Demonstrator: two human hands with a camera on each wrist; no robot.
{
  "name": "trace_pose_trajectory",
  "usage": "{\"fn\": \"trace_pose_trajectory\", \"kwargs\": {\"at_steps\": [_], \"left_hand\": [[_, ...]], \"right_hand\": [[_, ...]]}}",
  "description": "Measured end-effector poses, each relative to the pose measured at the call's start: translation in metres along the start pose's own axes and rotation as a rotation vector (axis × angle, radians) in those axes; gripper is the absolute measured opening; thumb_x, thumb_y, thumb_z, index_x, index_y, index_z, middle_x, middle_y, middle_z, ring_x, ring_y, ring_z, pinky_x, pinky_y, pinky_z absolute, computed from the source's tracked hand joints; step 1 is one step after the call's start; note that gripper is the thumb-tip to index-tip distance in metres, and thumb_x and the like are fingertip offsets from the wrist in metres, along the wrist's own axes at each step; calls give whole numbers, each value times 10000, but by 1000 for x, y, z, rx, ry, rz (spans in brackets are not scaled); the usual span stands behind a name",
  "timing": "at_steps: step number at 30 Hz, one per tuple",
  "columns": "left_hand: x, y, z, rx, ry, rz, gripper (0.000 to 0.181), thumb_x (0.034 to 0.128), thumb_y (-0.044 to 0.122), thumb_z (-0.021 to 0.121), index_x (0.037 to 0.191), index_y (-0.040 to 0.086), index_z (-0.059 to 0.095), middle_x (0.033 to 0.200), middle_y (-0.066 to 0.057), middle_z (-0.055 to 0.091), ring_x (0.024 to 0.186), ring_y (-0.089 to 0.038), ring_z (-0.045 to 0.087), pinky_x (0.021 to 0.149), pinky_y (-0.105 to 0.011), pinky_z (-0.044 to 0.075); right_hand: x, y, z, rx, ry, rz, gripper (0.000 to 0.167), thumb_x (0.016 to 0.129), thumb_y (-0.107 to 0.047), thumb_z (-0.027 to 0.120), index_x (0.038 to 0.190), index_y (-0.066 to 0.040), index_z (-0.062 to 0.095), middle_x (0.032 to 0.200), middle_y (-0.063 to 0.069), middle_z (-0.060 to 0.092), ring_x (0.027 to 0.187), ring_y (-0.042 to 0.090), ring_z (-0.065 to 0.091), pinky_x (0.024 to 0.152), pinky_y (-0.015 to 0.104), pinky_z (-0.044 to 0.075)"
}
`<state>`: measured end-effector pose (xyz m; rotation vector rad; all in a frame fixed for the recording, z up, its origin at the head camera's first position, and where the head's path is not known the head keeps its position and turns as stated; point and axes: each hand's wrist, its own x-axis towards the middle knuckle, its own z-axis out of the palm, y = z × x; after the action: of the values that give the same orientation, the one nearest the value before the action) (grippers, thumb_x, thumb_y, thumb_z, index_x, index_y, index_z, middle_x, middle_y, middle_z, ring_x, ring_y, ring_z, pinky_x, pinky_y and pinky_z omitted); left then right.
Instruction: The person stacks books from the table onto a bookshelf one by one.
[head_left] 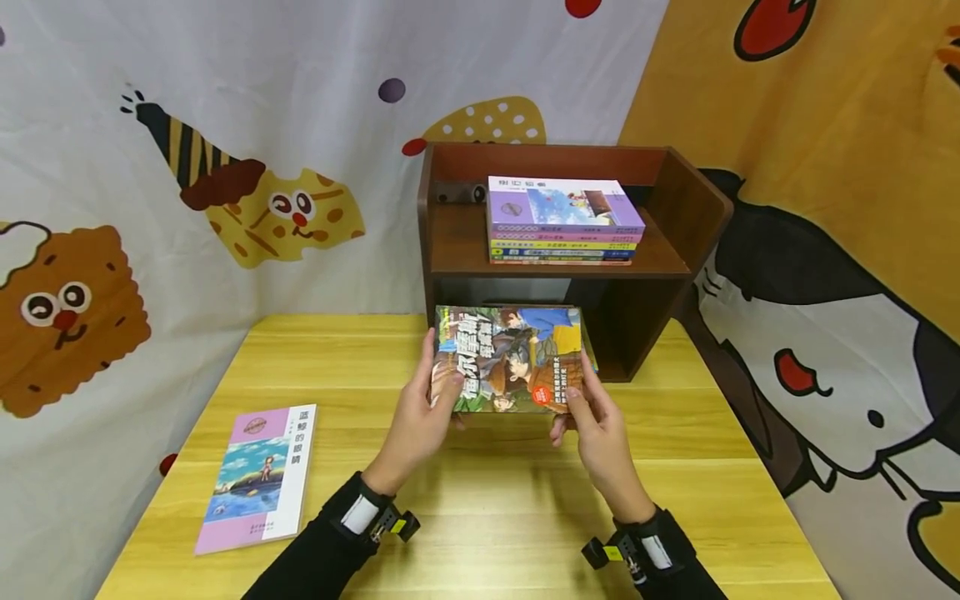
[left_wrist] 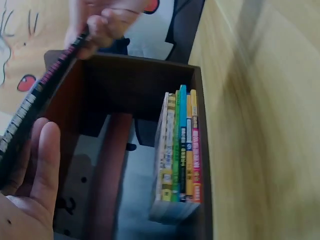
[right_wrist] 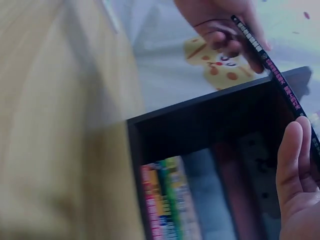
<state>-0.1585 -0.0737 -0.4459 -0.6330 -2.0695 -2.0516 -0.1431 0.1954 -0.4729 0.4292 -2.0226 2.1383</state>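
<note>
Both hands hold a thin comic-style book [head_left: 510, 360] with an illustrated cover, in front of the shelf's lower compartment. My left hand [head_left: 420, 417] grips its left end, thumb on the cover. At the other end my right hand [head_left: 602, 433] pinches it the same way. From the wrists, the book's dark spine [left_wrist: 37, 97] shows edge-on between the hands. A small two-level brown bookshelf [head_left: 555, 271] stands behind it. Down in its lower compartment lies a pile of several colourful books [left_wrist: 180, 150], mostly hidden from the head view by the held book.
Several stacked books [head_left: 566, 218] lie on the upper shelf, a purple one on top. A small dark object [head_left: 459, 193] sits left of that stack. At the left of the wooden table [head_left: 510, 517] lies a pink-and-white book [head_left: 257, 477]. Cartoon-printed cloth [head_left: 315, 50] hangs behind.
</note>
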Motion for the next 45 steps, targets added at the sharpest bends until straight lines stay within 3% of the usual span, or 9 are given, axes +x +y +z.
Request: {"fn": "trace_pose_trajectory", "kwargs": {"at_steps": [2,3,5,7,12,18,24,36,45], "left_hand": [[3,5,2,-22,-27,11,762,1013,177,526,1553,330,9,1360,-129,525,462,-285,588,444,-384,523],[5,9,3,-20,-35,17,763,1013,190,527,1551,338,7,1148,-145,633,442,-277,576,427,-381,513],[11,18,3,-10,-52,38,760,1012,203,528,1552,334,9,736,-136,614,417,-264,553,406,-375,490],[20,30,2,-1,-73,58,756,1013,210,529,1551,335,13,586,-135,527,406,-261,528,391,-371,468],[51,64,2,9,-121,109,728,1017,216,522,1546,332,36,577,-124,519,398,-289,471,374,-367,424],[90,88,7,112,-82,198,706,1008,238,543,1563,206,107,531,-89,381,387,-232,322,374,-322,291],[117,97,12,65,-93,105,715,999,320,552,1561,227,119,599,-114,402,402,-259,337,404,-339,311],[131,103,7,-277,-240,-68,902,907,216,706,1566,185,91,718,-76,459,562,-227,458,546,-338,447],[137,91,12,-92,-126,-12,783,910,265,702,1538,122,256,727,-136,519,591,-285,493,521,-371,440]], "right_hand": [[2,-14,-3,15,-2,-45,558,1048,-143,419,1552,-278,222,1165,262,522,577,340,579,505,447,519],[4,-21,-5,21,-6,-66,552,1049,-129,410,1551,-270,228,1250,248,505,580,333,576,503,438,519],[8,-35,-7,23,-11,-112,548,1050,-100,395,1552,-245,232,1375,225,456,578,328,571,498,418,517],[16,-50,-9,16,-13,-158,542,1047,-79,392,1549,-217,243,1413,223,431,572,326,567,491,393,517],[42,-80,-20,-25,13,-236,525,1041,-96,420,1538,-201,285,1421,204,449,549,310,572,480,374,518],[74,-104,-30,58,61,-241,498,1030,-130,465,1511,-193,354,1418,204,452,544,273,544,471,346,505],[94,-117,-38,112,96,-169,492,1019,-191,509,1496,-159,388,1354,229,496,566,238,542,488,305,507],[103,-132,-51,283,93,-48,575,975,-232,595,1494,-116,377,1441,201,384,618,186,542,507,245,504],[114,-130,-61,156,113,-10,685,884,-150,712,1492,-183,398,1134,187,516,603,193,562,532,244,527]]}}
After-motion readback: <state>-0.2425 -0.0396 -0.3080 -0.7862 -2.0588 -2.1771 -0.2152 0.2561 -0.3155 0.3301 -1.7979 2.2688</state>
